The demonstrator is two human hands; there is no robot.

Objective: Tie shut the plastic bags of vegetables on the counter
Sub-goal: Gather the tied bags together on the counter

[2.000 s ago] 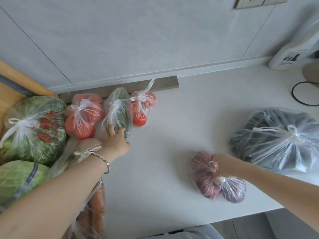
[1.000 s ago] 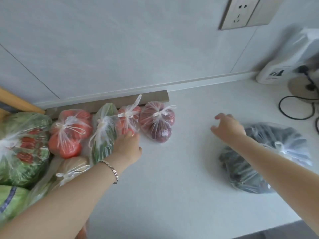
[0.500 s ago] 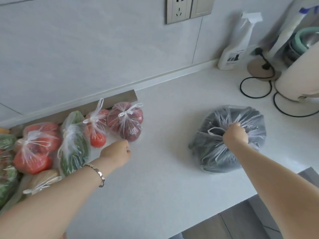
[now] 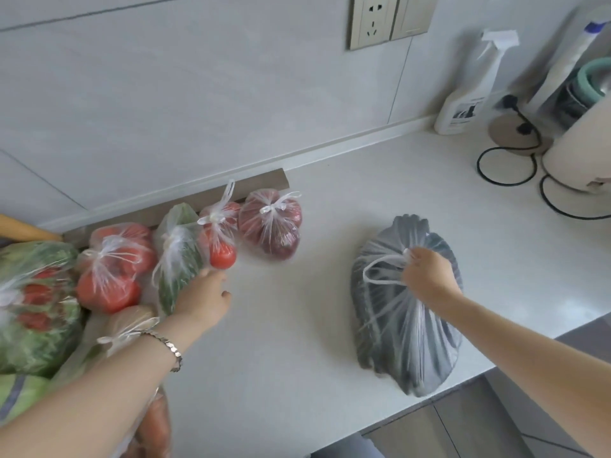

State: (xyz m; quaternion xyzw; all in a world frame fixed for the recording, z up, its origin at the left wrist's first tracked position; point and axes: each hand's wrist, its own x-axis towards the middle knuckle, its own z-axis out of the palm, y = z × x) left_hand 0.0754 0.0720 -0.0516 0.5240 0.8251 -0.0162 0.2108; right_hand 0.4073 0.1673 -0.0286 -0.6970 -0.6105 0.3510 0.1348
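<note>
Two hands: both reach out over the white counter point(image 4: 281, 342), each arm coming in from a lower corner.
Left hand point(image 4: 205, 300): loosely curled with nothing gripped; its fingertips lie against the bag of green vegetables point(image 4: 177, 259), and a metal bracelet point(image 4: 170, 350) circles the wrist.
Right hand point(image 4: 426, 272): closed tight on the knotted handles of the dark bag point(image 4: 396, 325), the plastic pulled taut toward the fist.
Dark bag: near the front edge of the counter, well apart from the others; its long axis runs from the near edge up toward the wall, with the knot at the far end.
Carrot bag point(image 4: 155, 428): at the near left, partly under the left forearm.
Lettuce bag point(image 4: 33, 309): far left, knotted, red pieces inside.
Tomato bag point(image 4: 112, 262): knotted, beside the green vegetables.
Small tomato bag point(image 4: 220, 234): knotted, tail pointing up toward the wall.
Red onion bag point(image 4: 272, 224): last in the row along the wall, knotted on top.
Spray bottle point(image 4: 468, 90): upright in the far corner; its label is too blurred to read.
Wall socket point(image 4: 373, 21): on the wall above.
</note>
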